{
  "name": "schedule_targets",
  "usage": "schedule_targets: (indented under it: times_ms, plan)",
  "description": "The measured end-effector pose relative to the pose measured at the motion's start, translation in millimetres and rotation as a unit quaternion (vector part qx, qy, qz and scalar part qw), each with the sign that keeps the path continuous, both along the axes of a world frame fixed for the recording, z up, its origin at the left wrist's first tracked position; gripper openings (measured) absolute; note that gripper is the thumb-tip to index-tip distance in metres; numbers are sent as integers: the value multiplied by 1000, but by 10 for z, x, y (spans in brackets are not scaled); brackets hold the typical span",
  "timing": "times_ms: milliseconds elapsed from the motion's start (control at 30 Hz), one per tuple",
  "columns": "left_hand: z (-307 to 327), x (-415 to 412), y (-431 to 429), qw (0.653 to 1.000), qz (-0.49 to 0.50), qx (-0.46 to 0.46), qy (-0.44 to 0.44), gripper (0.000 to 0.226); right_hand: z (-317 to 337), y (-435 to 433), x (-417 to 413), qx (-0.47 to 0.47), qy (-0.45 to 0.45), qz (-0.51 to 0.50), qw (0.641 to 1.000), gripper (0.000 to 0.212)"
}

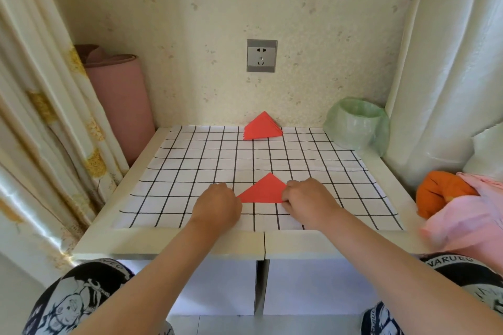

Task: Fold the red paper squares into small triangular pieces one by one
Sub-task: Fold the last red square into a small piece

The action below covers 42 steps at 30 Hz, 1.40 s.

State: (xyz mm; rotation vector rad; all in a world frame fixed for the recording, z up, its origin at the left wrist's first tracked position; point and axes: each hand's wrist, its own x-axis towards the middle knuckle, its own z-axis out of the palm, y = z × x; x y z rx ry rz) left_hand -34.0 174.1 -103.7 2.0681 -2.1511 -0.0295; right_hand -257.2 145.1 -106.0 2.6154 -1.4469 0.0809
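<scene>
Left of the white black-gridded sheet [190, 168], which is covering most of a white tabletop [168, 242], a cream curtain with yellow floral print [40, 117] is hanging. A rolled dusty-pink mat [119, 106] is standing upright between that curtain and the sheet's left edge.

On the near half of the sheet, the left hand [217, 204] is resting with its fingers curled over the left corner of a red paper triangle [262, 190]. Its fingertips are hiding behind the knuckles, so whether they are pinching or only pressing the paper cannot be told. The red paper triangle is lying flat near the sheet's front centre, with its long edge facing the person and its apex pointing toward the wall.

At the sheet's far edge, a stack of folded red paper triangles [261, 128] is leaning against the wall, its layered edges showing on the left. Above that far edge, a grey wall socket [261, 56] is sitting in the speckled cream wall.

The right hand [307, 198] is pinching the triangle's right corner, with thumb and curled fingers closing on the paper.

At the sheet's far right corner, a round bin lined with a pale green plastic bag [356, 128] is standing. Right of the sheet's near corner, an orange cloth bundle [438, 193] and a pink garment [468, 215] are lying together, touching one another.
</scene>
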Motion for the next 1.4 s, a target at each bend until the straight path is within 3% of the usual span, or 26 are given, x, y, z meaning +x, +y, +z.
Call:
schedule_targets:
  times_ms: [100,233,367,533,667,767,933,1100,1200,1300,1400]
  plan:
    - [-96,-27,-108,992,-98,-77,21,28,48,-79,-15,3,2,37,999,17]
    - [-208,-150,-258,966,-240,-27,90,32,31,-170,-29,13,-4,65,998,20]
    - [-253,-161,-415,954,-272,-33,123,32,16,-231,-65,36,-37,75,996,25]
    - [-176,-117,-599,943,-323,-52,64,24,20,-344,-113,69,-78,72,992,32]
    - [-154,-117,-681,941,-327,-41,69,40,49,-442,-114,34,-48,91,994,24]
    - [-152,-111,-730,938,-336,-29,84,41,40,-495,-96,61,-68,100,991,36]
    - [-138,-149,-806,935,-343,-80,32,35,46,-581,-90,118,-115,86,983,51]
    - [-124,-163,-831,936,-333,-83,78,40,103,-588,-44,80,-82,117,986,22]
    - [-72,-151,-817,945,-306,-82,80,31,78,-614,-8,7,-70,125,990,29]
    - [56,-133,-797,956,-257,-95,103,15,154,-633,-4,4,-119,88,989,29]
    - [248,-114,-788,962,-196,-3,189,9,320,-641,-23,92,-222,34,970,15]
